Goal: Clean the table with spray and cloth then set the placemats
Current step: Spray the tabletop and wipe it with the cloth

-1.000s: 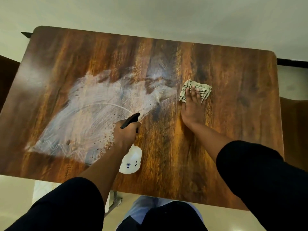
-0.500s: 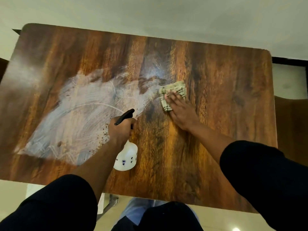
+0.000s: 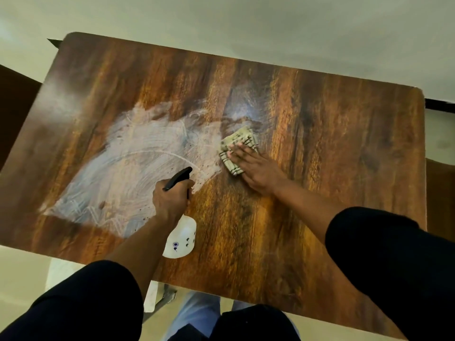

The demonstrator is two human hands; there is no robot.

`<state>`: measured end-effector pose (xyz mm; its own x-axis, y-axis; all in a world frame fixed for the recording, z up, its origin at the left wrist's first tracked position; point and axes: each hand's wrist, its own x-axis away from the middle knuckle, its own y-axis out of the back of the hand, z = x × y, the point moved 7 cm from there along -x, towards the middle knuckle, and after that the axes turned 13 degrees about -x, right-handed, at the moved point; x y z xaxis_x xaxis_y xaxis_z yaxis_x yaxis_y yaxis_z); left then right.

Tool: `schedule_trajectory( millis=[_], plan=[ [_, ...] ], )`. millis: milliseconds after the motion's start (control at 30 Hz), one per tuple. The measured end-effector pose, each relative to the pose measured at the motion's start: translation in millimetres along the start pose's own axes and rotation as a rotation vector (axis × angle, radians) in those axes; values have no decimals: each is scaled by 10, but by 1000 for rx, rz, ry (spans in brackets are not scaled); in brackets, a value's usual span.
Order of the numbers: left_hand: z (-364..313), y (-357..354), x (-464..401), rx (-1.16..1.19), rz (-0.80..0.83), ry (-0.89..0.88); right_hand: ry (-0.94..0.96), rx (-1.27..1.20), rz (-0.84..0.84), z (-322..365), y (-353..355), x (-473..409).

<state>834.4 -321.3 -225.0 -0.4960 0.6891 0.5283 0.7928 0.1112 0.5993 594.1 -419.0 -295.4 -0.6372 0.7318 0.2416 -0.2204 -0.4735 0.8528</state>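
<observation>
Streaked white residue [image 3: 128, 168] covers the wooden tabletop [image 3: 332, 143]; left hand [image 3: 170, 200] grips a spray bottle [image 3: 181, 239] closed-fisted, right hand [image 3: 253, 168] presses flat on a checked cloth [image 3: 234, 146].

Pale floor [image 3: 246, 20] fills the upper frame. Dark chair back [image 3: 14, 99] at left edge; another brown chair [image 3: 440, 193] at right edge. My light-blue trousers [image 3: 194, 316] show at bottom centre.

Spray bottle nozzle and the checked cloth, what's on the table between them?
In the head view, only tabletop: the right edge of the white smeared residue with dark specks, between the spray bottle nozzle and the cloth. No object sits there.
</observation>
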Motion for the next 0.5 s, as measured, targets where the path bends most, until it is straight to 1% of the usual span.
schedule_trajectory(
  millis=[67, 133, 167, 233, 300, 400, 500],
  plan=[
    [35, 8, -32, -14, 22, 9, -242, -69, -116, -273, 211, -19],
    [58, 35, -40, -5, 19, 28, -454, -164, -218, -353, 326, -51],
    [67, 49, -45, 4, 13, 39, -515, -196, -244, -318, 333, -91],
    [84, 80, -47, 26, 10, 74, -572, -264, -278, -153, 308, -170],
    [99, 123, -68, 31, 13, 107, -517, -262, -252, 110, 209, -246],
    [106, 206, -126, 36, 6, 158, -260, -150, -96, 625, -55, -304],
    [122, 298, -215, 58, 10, 176, -64, -98, 15, 785, -203, -313]
  ],
)
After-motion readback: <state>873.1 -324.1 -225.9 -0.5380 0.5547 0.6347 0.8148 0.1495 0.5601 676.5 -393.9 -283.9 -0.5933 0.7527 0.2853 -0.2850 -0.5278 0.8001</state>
